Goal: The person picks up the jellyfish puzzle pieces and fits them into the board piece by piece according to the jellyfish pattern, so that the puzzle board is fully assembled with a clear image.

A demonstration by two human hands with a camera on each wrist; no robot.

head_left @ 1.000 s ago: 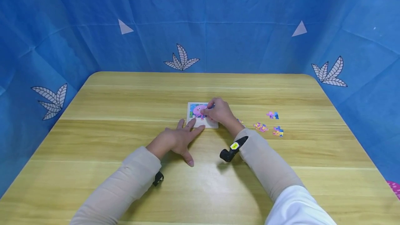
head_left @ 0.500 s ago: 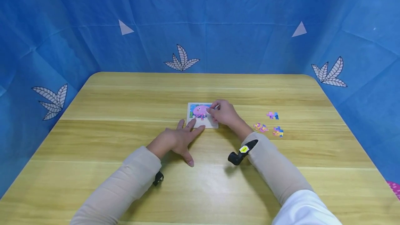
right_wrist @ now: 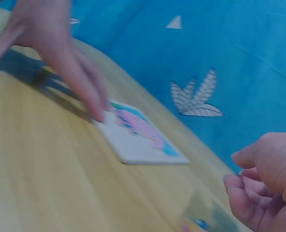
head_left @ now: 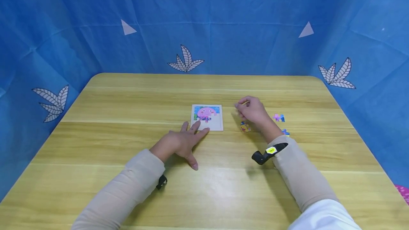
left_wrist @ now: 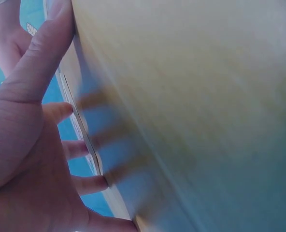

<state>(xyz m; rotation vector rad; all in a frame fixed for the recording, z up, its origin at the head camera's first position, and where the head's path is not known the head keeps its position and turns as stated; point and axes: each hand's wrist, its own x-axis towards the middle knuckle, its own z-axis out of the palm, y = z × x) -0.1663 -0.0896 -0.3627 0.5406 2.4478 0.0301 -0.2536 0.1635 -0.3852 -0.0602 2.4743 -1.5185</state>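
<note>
A small white puzzle tray (head_left: pixel 217 127) lies at the middle of the table, its upper part filled with a pink octopus picture. Its lower right part is bare white. My left hand (head_left: pixel 182 143) has its fingers spread, with fingertips resting at the tray's near edge. To the right of the tray my right hand (head_left: pixel 254 111) hovers over the table, fingers loosely bent. In the right wrist view its thumb and fingers (right_wrist: pixel 247 203) stand apart with no piece visible between them. Just below that hand lies a group of yellow puzzle pieces (head_left: pixel 245 127).
Further right lie pink and blue puzzle pieces (head_left: pixel 279 118). Another blue and yellow piece (head_left: pixel 285 132) is partly hidden by the right forearm. A blue curtain (head_left: pixel 243 20) with leaf prints hangs behind the wooden table (head_left: pixel 127 95).
My right hand has drawn away from the tray to the right. More of the octopus's right side now shows in the tray. My left hand has stayed put.
</note>
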